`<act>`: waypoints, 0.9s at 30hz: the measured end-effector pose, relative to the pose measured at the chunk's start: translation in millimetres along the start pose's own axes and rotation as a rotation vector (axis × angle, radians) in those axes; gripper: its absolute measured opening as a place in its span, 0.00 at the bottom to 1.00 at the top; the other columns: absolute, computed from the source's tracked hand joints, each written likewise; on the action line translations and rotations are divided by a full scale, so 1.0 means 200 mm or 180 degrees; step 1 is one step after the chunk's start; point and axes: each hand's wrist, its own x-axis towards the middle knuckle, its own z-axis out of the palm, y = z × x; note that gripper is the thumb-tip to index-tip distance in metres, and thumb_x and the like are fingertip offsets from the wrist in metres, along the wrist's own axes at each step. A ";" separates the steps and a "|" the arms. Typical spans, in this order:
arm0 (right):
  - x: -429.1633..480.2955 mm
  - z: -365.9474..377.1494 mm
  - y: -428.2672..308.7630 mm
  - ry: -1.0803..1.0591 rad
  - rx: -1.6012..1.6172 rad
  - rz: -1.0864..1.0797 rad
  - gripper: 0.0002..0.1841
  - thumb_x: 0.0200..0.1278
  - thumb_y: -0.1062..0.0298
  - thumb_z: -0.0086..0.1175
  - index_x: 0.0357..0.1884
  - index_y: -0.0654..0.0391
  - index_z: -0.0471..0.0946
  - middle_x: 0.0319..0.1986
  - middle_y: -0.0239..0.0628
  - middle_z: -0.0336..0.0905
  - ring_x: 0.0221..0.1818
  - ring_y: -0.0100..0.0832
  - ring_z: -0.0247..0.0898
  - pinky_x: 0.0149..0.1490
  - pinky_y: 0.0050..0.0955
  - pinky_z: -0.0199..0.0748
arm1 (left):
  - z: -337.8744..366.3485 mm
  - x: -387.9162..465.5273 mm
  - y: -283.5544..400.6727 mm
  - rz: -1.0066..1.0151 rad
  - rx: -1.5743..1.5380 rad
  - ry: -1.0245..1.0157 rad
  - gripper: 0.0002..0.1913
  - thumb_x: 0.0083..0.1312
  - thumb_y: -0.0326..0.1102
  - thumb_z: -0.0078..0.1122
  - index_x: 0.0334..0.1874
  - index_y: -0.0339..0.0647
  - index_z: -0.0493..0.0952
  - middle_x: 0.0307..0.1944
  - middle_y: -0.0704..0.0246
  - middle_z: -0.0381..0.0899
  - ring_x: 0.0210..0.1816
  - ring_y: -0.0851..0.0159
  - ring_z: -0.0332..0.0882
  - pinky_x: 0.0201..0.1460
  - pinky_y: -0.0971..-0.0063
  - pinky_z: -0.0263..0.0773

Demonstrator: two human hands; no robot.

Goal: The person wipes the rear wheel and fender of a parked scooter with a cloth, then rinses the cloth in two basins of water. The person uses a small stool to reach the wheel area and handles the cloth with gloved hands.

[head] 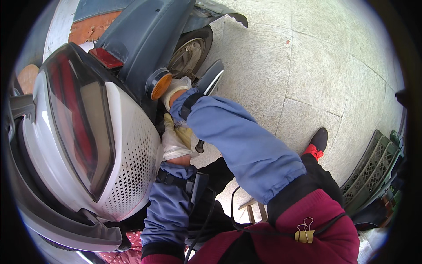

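Note:
A dark scooter's rear bodywork (pixel 141 36) with a round orange turn signal (pixel 161 85) and a red reflector (pixel 106 58) fills the upper left. My left hand (pixel 177 140), in a whitish glove, reaches in beside the body below the turn signal. Just above it, my right hand (pixel 178 89), also gloved, is at the opening near the rear wheel (pixel 193 49). The fingers of my right hand are mostly hidden by the sleeve and the bodywork, so what it touches cannot be seen. A dark lever or peg (pixel 199 146) sticks out beside my left hand.
A large white and grey shell with a dark red tail lamp (pixel 79 122) stands close on the left. Green plastic crates (pixel 369 171) are at the right edge. A wooden stool (pixel 254 211) is under me, and tiled floor (pixel 316 66) lies to the right.

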 end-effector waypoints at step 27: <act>-0.83 -0.35 0.58 -0.1393 0.2769 -0.1325 0.60 0.41 0.34 0.68 0.70 0.62 0.55 0.56 0.50 0.73 0.62 0.39 0.67 0.64 0.30 0.64 | 0.14 -0.25 -0.07 -0.0991 -0.0476 -0.1537 0.28 0.74 0.47 0.40 0.64 0.29 0.62 0.61 0.55 0.70 0.58 0.53 0.72 0.63 0.58 0.69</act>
